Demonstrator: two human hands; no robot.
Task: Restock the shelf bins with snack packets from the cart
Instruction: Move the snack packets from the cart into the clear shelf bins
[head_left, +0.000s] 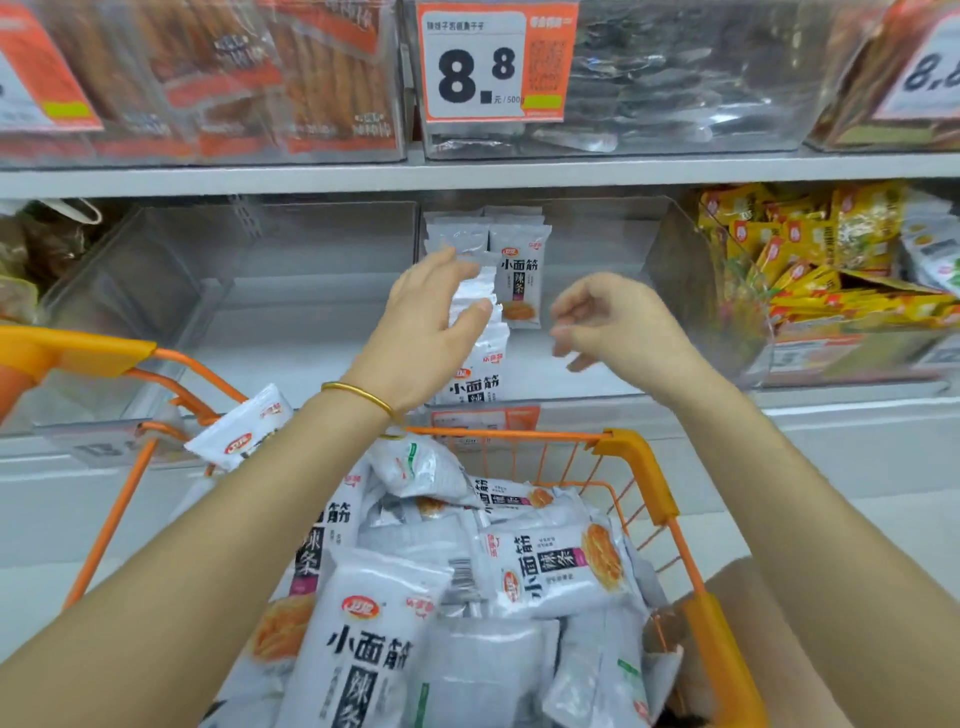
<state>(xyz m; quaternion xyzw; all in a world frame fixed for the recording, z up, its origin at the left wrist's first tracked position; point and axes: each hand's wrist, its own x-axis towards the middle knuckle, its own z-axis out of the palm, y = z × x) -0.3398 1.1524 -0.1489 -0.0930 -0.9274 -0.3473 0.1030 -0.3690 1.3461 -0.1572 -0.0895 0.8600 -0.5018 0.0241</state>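
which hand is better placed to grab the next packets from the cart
Right. The right hand is empty, fingers loosely curled; the left hand grips a stack of packets at the middle shelf bin, so it is busy.

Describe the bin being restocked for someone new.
Find the big 8.8 price sign on the upper shelf. The clear bin directly below it is the one. It holds white packets; the right neighbour holds yellow packets, the left bin none.
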